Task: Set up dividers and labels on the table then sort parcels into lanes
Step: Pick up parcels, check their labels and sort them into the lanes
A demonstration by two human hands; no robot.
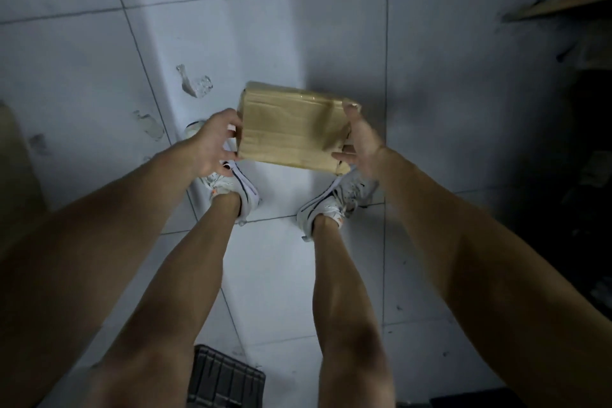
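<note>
A dark ribbed crate (225,378) sits at the bottom edge, nearest the camera. Two bare legs stand on the white tiled floor (331,26) in white sneakers (334,205). Above the feet, the left hand (212,146) and right hand (361,142) clasp a tape-wrapped brown parcel (291,129) between them, fingers curled on its short ends, parcel tilted, held off the floor. Beyond it, tape scraps (195,83) lie on the tiles.

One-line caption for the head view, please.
Standing on a tiled floor, the person holds a taped brown parcel between left hand and right hand, above their sneakers.
</note>
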